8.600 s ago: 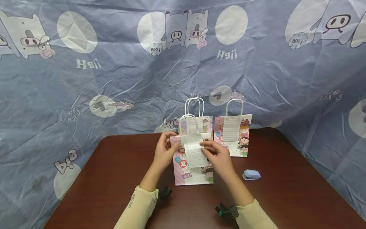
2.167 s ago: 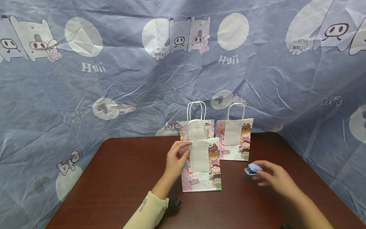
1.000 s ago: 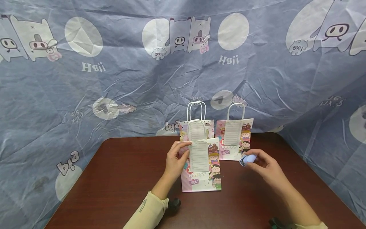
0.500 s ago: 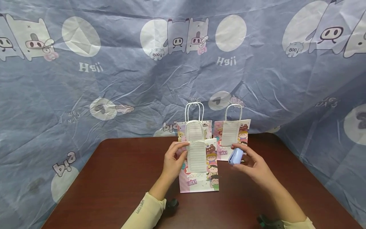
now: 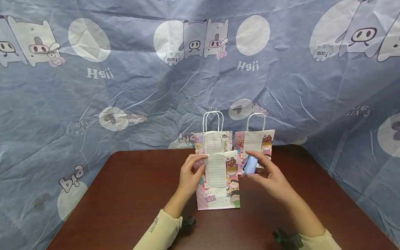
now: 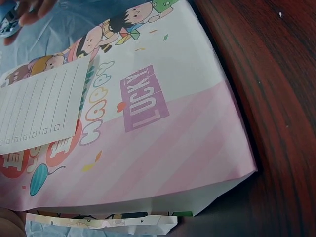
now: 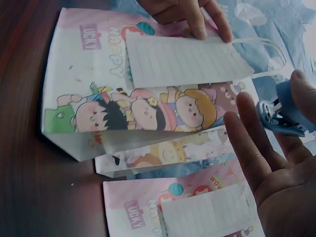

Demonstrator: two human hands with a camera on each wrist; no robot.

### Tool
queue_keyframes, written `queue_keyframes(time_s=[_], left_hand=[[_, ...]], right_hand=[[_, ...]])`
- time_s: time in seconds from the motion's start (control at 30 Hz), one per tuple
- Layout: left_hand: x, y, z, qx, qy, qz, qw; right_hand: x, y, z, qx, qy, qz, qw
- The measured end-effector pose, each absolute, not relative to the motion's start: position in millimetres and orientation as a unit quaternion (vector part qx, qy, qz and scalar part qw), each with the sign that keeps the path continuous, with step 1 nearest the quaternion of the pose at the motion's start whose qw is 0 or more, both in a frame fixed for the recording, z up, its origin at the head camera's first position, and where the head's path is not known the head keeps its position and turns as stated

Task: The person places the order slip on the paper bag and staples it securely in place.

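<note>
A paper gift bag (image 5: 215, 201) with cartoon children and a white handle stands upright at the table's middle. Against its front, at the top, lies a lined paper sheet (image 5: 216, 172). My left hand (image 5: 190, 173) holds the sheet at its upper left edge against the bag, thumb and forefinger at the paper. In my right hand (image 5: 270, 175) is a small light-blue stapler (image 5: 251, 164), gripped between thumb and fingers right of the bag's upper part. The right wrist view shows the stapler (image 7: 284, 111) with its jaws apart, a short gap from the sheet's top end.
Behind the front bag stands a second gift bag (image 5: 228, 139), partly hidden, with a lined sheet on it. A third bag (image 5: 239, 139) with a lined sheet (image 5: 252, 140) stands at the back right. Printed blue cloth (image 5: 140, 86) hangs behind the dark wooden table (image 5: 131, 194).
My right hand has picked up the stapler from the table and carried it left and up towards the front bag. The sheet now lies flat against the bag; my left hand stays at its edge.
</note>
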State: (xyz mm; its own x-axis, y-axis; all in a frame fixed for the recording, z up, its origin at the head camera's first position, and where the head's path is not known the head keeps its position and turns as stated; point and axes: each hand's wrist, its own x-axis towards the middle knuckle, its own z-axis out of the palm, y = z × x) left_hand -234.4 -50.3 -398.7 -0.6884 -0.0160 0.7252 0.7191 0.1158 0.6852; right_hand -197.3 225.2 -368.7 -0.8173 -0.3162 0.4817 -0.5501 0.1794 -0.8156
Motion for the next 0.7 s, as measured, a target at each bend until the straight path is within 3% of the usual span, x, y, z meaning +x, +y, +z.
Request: queue_keyframes(time_s=[0.7], left_hand=[[-229,-52,-392,-0.283,-0.672,-0.612,0.306]], right_hand=[[-206,203,-352,0.351,-0.708,0.604,0.099]])
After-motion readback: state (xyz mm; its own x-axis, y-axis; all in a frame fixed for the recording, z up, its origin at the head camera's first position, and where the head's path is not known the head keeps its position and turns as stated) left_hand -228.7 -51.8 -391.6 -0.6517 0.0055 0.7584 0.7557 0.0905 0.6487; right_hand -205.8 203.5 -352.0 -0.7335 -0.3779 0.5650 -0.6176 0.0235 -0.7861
